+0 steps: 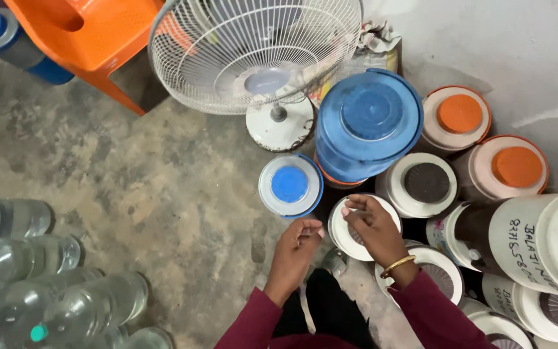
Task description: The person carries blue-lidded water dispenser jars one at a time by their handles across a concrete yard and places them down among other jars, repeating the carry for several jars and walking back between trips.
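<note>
Right hand (372,227) on white lid (356,236) (left hand (295,249) beside).

We look steeply down from our head, close above the white-lidded jug (363,227), onto the floor (163,187).

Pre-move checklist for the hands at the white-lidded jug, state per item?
1. Right hand on the white lid of the jug: ok, fingers rest on its top.
2. Left hand free: ok, it hovers beside the lid with fingers curled and nothing visible in it.
3. Lid seated on the jug: cannot tell, the right hand covers much of it.
4. Room around the jug: not ok, the blue-capped jug and brown-capped jug crowd close.
5. Large blue jug stable: cannot tell, its base is hidden.
6. Fan clear of the hands: ok, it stands further back.
</note>
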